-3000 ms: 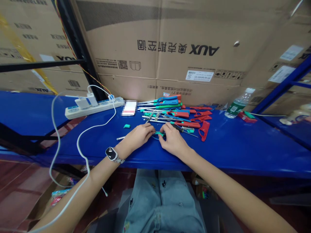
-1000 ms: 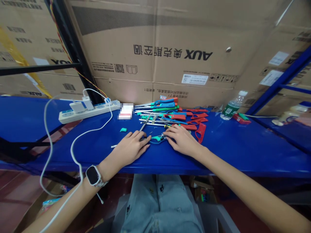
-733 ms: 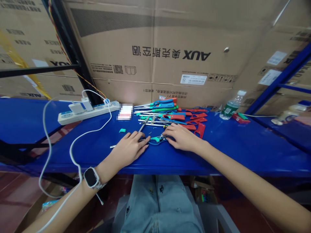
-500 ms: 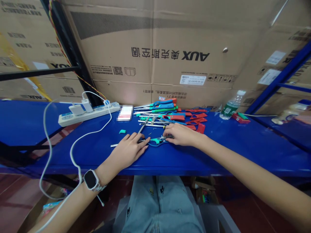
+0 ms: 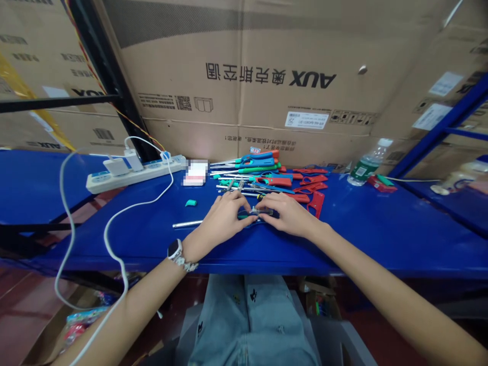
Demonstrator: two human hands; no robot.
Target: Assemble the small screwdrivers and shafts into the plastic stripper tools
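Observation:
On the blue table lies a long-nosed lighter with its metal tube [image 5: 186, 224] pointing left and its inner parts exposed. Over its middle, my left hand [image 5: 224, 218] has thumb and fingers closed in a pinch on the lighter. Facing it, my right hand [image 5: 290, 216] pinches the same lighter near a clear part [image 5: 267, 212]. The two sets of fingertips nearly meet and hide most of the handle. Just behind my hands is a pile of long-nosed lighters [image 5: 259, 162] in blue, green and red. A small teal plastic piece [image 5: 191, 203] lies to the left.
A white power strip [image 5: 133, 175] with chargers and a white cable is at the left. A small box [image 5: 195, 173] stands beside the pile. Red handle shells [image 5: 314, 203] lie right of it. A water bottle [image 5: 368, 165] stands at the right, before cardboard [image 5: 229, 30].
My left hand has moved right along the lighter, from its tube to its middle, and now pinches close to my right fingers. The screwdriver-like rod under it is now mostly covered.

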